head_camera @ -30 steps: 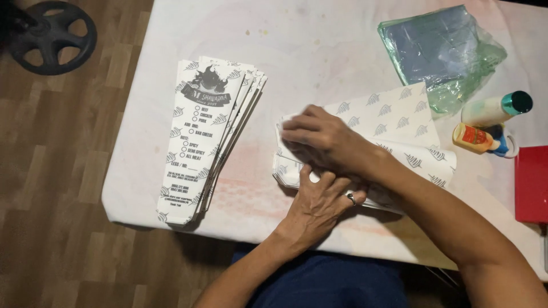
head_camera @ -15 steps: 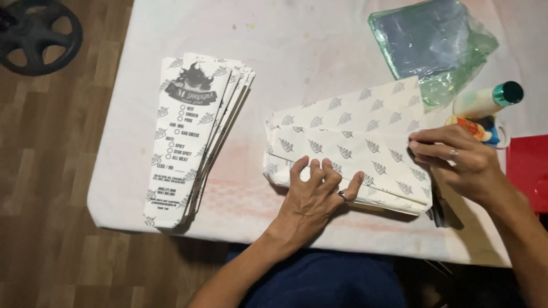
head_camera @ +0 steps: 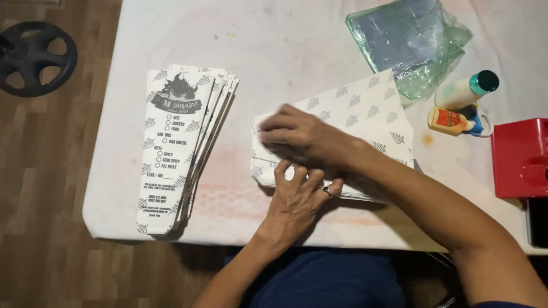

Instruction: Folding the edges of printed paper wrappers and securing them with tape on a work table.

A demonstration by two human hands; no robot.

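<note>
Both hands rest on a stack of white printed paper sheets point(head_camera: 365, 111) lying near the front edge of the white table point(head_camera: 297, 45). The left hand point(head_camera: 297, 194) lies flat, fingers spread, pressing on the stack's near edge, a ring on one finger. The right hand point(head_camera: 299, 137) crosses above it, palm down on the sheets' left part, fingers loosely extended and blurred, its grip pinching nothing that can be seen. To the left lies a fanned pile of long narrow printed paper bags point(head_camera: 177, 148). Behind the sheets sits a green-tinted plastic bag point(head_camera: 411, 43). To the right stand a white bottle with teal cap point(head_camera: 465, 91), a small orange glue bottle point(head_camera: 448, 121) and a red box point(head_camera: 519, 157).
</note>
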